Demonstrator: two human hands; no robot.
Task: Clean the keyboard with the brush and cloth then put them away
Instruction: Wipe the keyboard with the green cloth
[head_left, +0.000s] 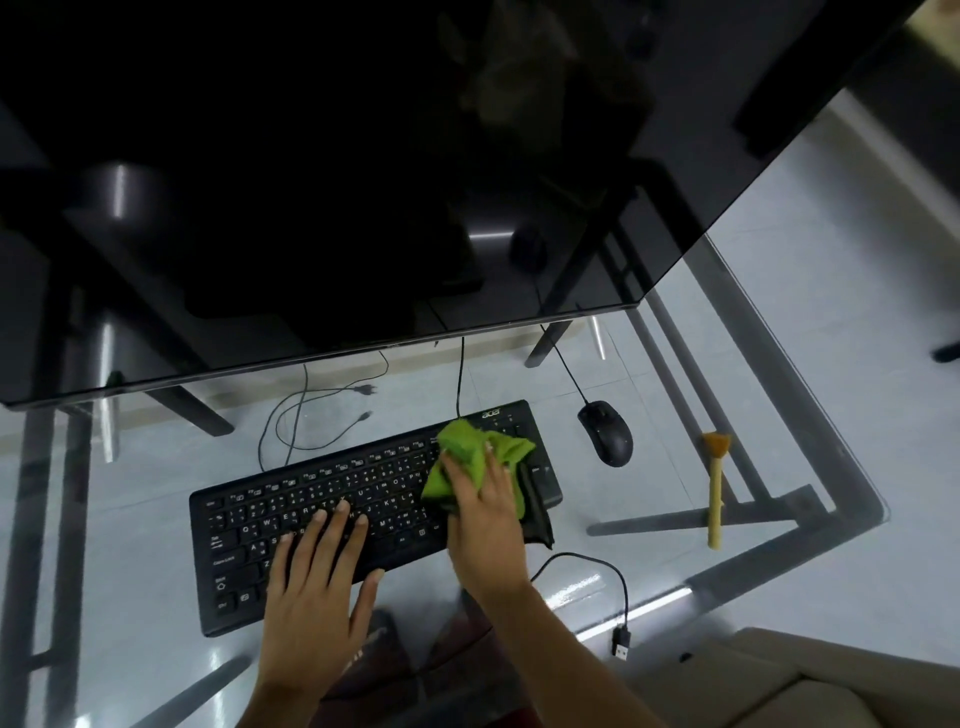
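My right hand (485, 525) presses the green cloth (475, 457) onto the far right end of the keyboard (291, 525), fingers spread over the bunched fabric with the thumb hooked round its near edge, so I take it as a loose grasp rather than a flat push. My left hand (317, 582) lies open, fingers straight on the keys, steadying the board just left of the cloth. The brush (716, 488) lies on the glass table (810, 415) well to the right of my grip, beyond the mouse (607, 434), touched by neither hand. I judge I am in the wiping step; whether brushing is finished I cannot tell. Left to do, as I read it: wipe the keys under and beyond my left hand, then put cloth and brush away.
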